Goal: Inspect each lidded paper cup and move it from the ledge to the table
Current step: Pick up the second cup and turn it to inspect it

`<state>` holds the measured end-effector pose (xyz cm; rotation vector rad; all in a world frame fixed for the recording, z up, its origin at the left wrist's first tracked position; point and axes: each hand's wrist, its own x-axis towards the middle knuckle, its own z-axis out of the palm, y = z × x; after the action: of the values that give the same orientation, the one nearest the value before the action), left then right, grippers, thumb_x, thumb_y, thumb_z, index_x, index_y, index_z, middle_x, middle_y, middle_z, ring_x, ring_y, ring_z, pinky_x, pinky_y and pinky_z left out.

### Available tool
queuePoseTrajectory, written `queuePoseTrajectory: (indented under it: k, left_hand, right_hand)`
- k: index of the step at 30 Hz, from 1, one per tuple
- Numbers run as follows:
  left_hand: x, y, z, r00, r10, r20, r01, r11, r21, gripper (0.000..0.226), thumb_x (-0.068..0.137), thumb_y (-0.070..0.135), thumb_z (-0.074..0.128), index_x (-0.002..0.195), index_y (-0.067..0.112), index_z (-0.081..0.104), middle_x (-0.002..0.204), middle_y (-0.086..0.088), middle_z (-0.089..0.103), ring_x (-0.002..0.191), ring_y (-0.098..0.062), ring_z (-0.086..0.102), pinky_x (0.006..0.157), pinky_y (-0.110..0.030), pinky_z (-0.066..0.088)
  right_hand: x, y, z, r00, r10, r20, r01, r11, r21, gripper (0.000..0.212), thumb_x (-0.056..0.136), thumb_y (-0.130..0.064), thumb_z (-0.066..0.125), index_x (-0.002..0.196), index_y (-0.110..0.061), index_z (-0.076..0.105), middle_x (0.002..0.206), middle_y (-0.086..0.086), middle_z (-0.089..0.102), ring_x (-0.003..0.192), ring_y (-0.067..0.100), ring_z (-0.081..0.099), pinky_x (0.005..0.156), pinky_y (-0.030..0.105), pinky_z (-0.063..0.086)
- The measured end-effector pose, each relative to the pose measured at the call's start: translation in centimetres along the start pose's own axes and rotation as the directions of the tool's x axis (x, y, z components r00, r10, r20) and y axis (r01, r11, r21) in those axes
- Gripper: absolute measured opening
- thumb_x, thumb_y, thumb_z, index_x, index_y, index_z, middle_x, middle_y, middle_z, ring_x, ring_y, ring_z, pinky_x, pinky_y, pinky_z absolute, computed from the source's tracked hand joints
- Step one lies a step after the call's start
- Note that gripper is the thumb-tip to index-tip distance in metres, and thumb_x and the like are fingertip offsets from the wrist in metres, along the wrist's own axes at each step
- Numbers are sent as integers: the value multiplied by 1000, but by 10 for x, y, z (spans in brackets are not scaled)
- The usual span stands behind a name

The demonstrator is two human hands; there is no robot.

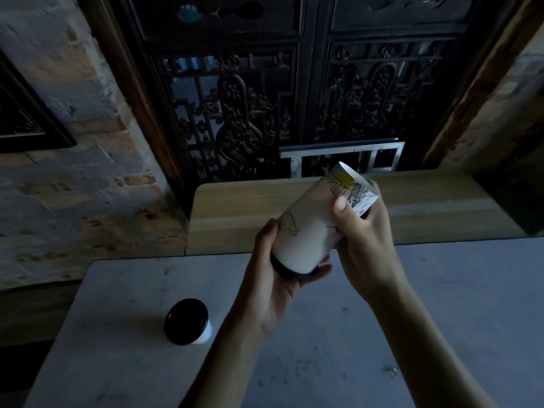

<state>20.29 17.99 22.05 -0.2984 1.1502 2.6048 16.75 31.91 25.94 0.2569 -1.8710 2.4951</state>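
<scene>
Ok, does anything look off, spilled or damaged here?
No spill or damage shows. The held cup is tipped, black lid down toward the left hand, base up by the right hand. The other cup stands upright on the table.

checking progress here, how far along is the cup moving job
One lidded cup already stands on the grey table. A second cup is in hand, tilted lid-down between the left hand and right hand, being inspected. The wooden ledge shows no more cups, so only setting this one down remains.
</scene>
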Motion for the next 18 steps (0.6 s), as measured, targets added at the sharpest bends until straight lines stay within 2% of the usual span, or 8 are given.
queuePoseTrajectory:
  k: [3,6,8,11,12,15,17,18]
  left_hand:
    - [0,1,-2,1000,-26,11,27,1000,-16,54,92,56,57,108,10,81,105,-22,77,85,-33,74,64,-36,63]
    - [-1,4,-5,994,-100,40,102,993,-65,63,87,59,61,116,4,76,102,-24,76,80,-37,74,58,-35,63]
    - [-1,2,-7,992,-117,56,120,991,-66,68,88,61,61,122,3,73,102,-24,76,83,-38,75,61,-36,65]
    - [-2,-2,-6,999,-29,45,28,999,19,65,90,61,60,127,10,73,121,-20,75,106,-33,73,74,-40,64]
    - [-2,-3,-6,999,24,27,-25,999,40,66,88,60,61,134,12,67,130,-18,72,114,-32,71,77,-42,63]
    - [-2,-8,-5,993,109,-42,-108,993,38,70,86,54,66,143,14,55,139,-16,66,121,-32,69,77,-45,63]
    - [-2,-11,-6,992,100,-75,-99,995,12,63,90,51,62,140,14,59,135,-17,69,114,-29,73,75,-43,63]
    - [-2,-11,-8,992,91,-90,-91,996,2,59,91,50,59,138,14,62,132,-16,71,111,-27,75,73,-42,63]
  right_hand:
    - [-1,-3,-3,999,22,34,-24,998,57,88,67,-61,90,133,-15,56,116,10,68,110,31,68,92,51,58]
    - [-1,-8,-5,992,41,116,-61,982,177,95,67,-48,94,141,-7,51,119,19,62,110,33,64,88,43,59]
    - [-2,-9,-5,993,45,111,-65,982,180,95,72,-42,92,140,5,46,116,23,59,106,36,62,86,46,56]
    - [-2,0,-5,999,42,-2,-41,987,153,62,91,-21,67,133,17,42,110,25,58,102,38,61,88,52,51]
    - [-3,2,-3,998,48,-41,-41,987,158,60,91,-19,62,134,18,41,111,26,58,104,40,61,90,54,50]
    - [-7,6,1,993,70,-98,-54,986,158,64,95,-25,63,139,16,40,117,39,58,109,44,61,96,62,49]
    - [-11,8,3,991,86,-105,-76,992,99,69,97,-33,67,142,11,41,128,45,55,114,50,63,103,67,48]
    - [-14,10,4,991,85,-106,-81,996,49,72,94,-36,68,145,6,41,130,41,58,120,49,64,106,66,48]
